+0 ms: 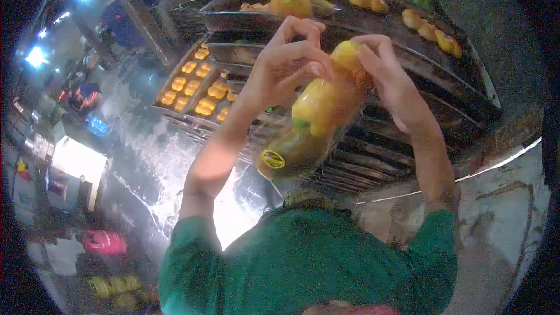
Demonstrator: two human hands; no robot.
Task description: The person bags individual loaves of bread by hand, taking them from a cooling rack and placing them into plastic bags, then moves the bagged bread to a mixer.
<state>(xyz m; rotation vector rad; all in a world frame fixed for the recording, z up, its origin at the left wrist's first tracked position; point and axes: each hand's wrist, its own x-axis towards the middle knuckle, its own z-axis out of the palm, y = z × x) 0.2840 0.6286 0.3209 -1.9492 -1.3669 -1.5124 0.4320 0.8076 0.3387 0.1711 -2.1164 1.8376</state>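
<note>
Between my hands hangs a clear plastic bag (303,146) with yellow bread in it; a yellow oval label with dark print shows on its lower left part. My left hand (294,61) has its thumb and index finger pinched at the bag's upper left side, its other fingers bent. At the upper right, my right hand (388,73) is closed on the bag's top edge, beside a yellow bread piece (347,52). The bag looks tilted, its labelled end toward my body. Motion blur hides the exact finger contacts.
Behind my hands stands a rack (455,96) of dark trays; its upper tray holds bread (367,1) and another filled bag (290,1). A tray of golden rolls (205,106) juts out at left. A pink gas cylinder (105,242) is at lower left.
</note>
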